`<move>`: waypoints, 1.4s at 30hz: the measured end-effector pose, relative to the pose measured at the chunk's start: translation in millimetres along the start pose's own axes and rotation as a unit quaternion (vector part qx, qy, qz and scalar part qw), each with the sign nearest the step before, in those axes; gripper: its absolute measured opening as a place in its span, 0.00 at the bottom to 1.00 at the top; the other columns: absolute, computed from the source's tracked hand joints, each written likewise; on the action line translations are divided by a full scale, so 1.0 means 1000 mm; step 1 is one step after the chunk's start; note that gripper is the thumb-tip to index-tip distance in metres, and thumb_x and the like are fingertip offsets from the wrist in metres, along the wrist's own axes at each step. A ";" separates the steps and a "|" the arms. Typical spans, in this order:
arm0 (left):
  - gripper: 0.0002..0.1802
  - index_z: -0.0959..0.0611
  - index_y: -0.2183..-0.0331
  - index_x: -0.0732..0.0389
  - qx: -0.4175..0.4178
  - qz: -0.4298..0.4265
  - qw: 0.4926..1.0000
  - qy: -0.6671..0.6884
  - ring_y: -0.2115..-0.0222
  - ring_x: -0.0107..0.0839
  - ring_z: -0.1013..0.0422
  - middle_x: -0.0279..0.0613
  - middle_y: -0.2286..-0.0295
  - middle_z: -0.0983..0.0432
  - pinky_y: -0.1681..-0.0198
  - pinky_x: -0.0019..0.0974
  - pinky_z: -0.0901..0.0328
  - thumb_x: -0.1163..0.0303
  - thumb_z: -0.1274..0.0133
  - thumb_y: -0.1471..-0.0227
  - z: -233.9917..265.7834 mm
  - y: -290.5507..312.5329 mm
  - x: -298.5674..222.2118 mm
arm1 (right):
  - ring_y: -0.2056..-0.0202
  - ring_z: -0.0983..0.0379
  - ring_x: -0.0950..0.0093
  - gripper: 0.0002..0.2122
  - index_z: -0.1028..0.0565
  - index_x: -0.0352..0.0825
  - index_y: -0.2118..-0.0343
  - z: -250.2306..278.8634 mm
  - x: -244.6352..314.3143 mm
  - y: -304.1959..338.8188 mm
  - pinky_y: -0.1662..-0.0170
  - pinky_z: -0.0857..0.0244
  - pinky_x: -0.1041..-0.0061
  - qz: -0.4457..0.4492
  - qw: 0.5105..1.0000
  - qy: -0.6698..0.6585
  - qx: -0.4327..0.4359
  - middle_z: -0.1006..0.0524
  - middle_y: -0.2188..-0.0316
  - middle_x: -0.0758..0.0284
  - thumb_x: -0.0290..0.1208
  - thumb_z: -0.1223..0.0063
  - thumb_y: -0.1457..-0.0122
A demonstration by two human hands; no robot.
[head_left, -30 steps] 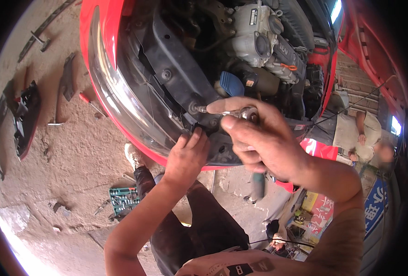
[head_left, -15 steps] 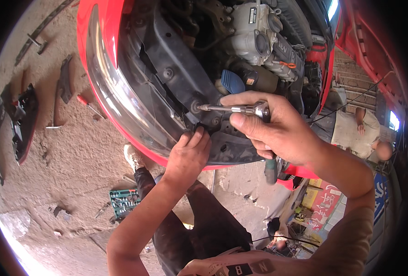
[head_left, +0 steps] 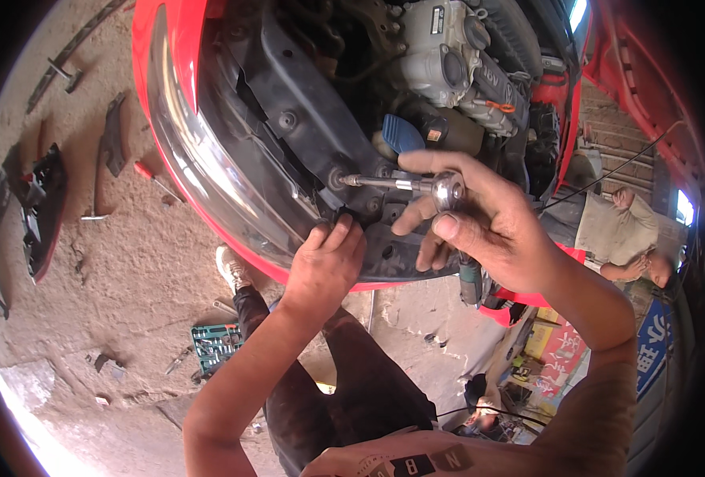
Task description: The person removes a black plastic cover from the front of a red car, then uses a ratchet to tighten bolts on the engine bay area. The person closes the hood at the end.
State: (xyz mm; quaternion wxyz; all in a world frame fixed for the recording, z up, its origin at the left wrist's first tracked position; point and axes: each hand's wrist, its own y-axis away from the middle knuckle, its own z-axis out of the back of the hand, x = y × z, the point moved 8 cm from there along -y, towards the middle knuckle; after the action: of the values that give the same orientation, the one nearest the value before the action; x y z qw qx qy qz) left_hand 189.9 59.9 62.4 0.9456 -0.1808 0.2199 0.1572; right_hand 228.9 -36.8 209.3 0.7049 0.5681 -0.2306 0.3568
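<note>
The right hand [head_left: 487, 226] is closed around a chrome ratchet wrench with a teal handle [head_left: 440, 191]: the thumb presses the round ratchet head from below, the index finger lies along its top, and the handle runs down through the palm, its teal end showing just under the hand. From the ratchet head a slim metal extension bar [head_left: 372, 182] reaches out past the fingertips, away from the palm, and its far end sits on a bolt [head_left: 338, 178] in the black plastic front panel [head_left: 289, 119] of the red car. The left hand [head_left: 326, 266] is just below that bolt, fingers curled and pressing on the lower edge of the same black panel, holding nothing loose. Above and beside the bolt, the grey metal engine [head_left: 448, 56] fills the open bay, and the clear headlight lens [head_left: 201, 175] curves away from the panel on the other side. Well below the panel, on the dusty ground, lies a green socket-set case [head_left: 215, 343].
</note>
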 end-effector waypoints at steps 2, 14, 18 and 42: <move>0.21 0.17 0.57 0.61 0.010 0.001 1.000 -0.003 0.43 0.36 0.37 0.39 0.53 0.26 0.44 0.36 0.41 0.66 0.47 0.54 0.001 0.000 0.001 | 0.74 0.24 0.81 0.22 0.37 0.29 0.37 0.008 -0.004 0.001 0.68 0.30 0.82 0.011 0.999 0.027 -0.032 0.20 0.68 0.61 0.30 0.50 0.31; 0.20 0.17 0.58 0.63 0.001 0.014 1.000 0.004 0.44 0.37 0.36 0.41 0.52 0.26 0.46 0.38 0.40 0.66 0.45 0.55 0.005 -0.003 -0.005 | 0.74 0.23 0.79 0.28 0.45 0.28 0.32 0.008 -0.016 0.009 0.70 0.29 0.83 0.078 0.993 -0.088 -0.021 0.21 0.63 0.58 0.41 0.58 0.27; 0.21 0.18 0.58 0.63 0.007 0.019 1.000 0.004 0.45 0.37 0.36 0.41 0.54 0.26 0.46 0.39 0.40 0.67 0.45 0.56 0.006 -0.004 -0.005 | 0.72 0.22 0.78 0.27 0.42 0.29 0.32 0.011 -0.014 0.006 0.68 0.28 0.80 0.058 0.995 -0.079 0.029 0.20 0.60 0.58 0.43 0.60 0.27; 0.37 0.19 0.52 0.63 0.026 0.017 0.999 -0.008 0.43 0.40 0.37 0.43 0.49 0.27 0.45 0.41 0.40 0.57 0.32 0.66 -0.005 0.002 -0.005 | 0.61 0.22 0.66 0.17 0.29 0.35 0.49 -0.010 0.050 -0.004 0.49 0.30 0.58 0.195 0.756 0.624 -0.032 0.22 0.66 0.60 0.25 0.43 0.42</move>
State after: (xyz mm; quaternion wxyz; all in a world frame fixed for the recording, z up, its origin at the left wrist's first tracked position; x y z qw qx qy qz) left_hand 182.7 58.5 59.8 0.9490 -0.1511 0.2193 0.1685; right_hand 263.4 -15.0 240.7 0.6251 0.1394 0.1437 0.7544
